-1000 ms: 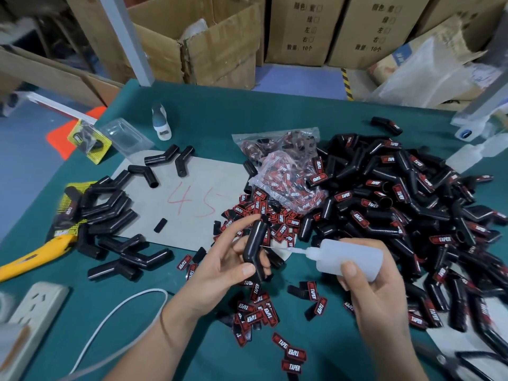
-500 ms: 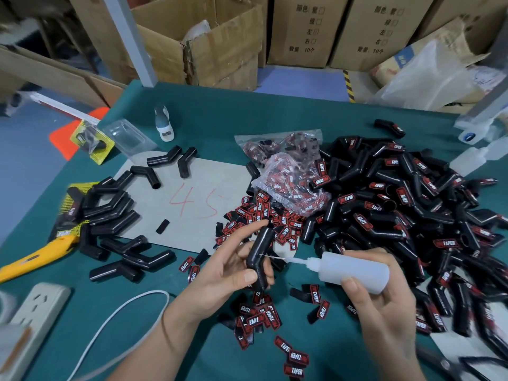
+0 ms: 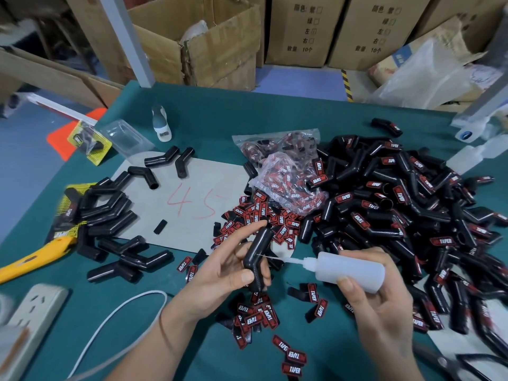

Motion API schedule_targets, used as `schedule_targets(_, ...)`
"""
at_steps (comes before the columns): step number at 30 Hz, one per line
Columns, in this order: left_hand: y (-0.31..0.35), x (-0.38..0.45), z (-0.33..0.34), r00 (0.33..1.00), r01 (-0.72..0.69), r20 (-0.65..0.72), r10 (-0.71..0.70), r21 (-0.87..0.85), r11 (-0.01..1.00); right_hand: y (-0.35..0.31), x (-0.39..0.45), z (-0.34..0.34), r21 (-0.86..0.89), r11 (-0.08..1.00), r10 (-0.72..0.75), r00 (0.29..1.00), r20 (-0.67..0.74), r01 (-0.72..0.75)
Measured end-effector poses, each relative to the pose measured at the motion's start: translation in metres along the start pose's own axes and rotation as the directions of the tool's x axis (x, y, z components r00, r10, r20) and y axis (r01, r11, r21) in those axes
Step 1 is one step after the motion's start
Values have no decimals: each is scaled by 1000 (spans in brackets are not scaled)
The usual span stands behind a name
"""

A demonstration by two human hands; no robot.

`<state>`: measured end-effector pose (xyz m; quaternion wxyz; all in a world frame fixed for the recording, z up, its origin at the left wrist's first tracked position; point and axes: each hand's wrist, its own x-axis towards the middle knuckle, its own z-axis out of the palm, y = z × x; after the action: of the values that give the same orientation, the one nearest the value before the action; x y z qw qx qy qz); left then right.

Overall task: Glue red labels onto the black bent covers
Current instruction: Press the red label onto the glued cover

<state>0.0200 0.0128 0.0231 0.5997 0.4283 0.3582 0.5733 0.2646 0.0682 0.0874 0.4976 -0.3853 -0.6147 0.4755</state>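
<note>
My left hand [image 3: 220,273] grips a plain black bent cover [image 3: 257,257] between thumb and fingers, holding it nearly upright above the table. My right hand [image 3: 382,306] holds a translucent glue bottle [image 3: 349,270] on its side, and the thin needle tip touches the cover's middle. Loose red labels [image 3: 258,213] lie scattered behind and below my hands. A big heap of labelled black covers [image 3: 406,215] fills the right side. Unlabelled covers [image 3: 107,213] are piled at the left.
A grey card marked "45" [image 3: 192,199] lies on the green table [image 3: 220,116]. Clear bags of labels [image 3: 286,171] sit behind the loose ones. A yellow utility knife [image 3: 33,259], a power strip [image 3: 30,312] and a white cable [image 3: 115,317] lie at the left; scissors [image 3: 450,364] at bottom right.
The glue bottle's needle has moved left from near the cover to touch it. My left hand keeps holding the cover in about the same place.
</note>
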Motion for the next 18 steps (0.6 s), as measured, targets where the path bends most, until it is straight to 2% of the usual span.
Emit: schedule_targets(18,-4,-1,-3,1000,-8,7,8,-4,1000,1,-1,-1,-9,1000,6,1000,-9,-6)
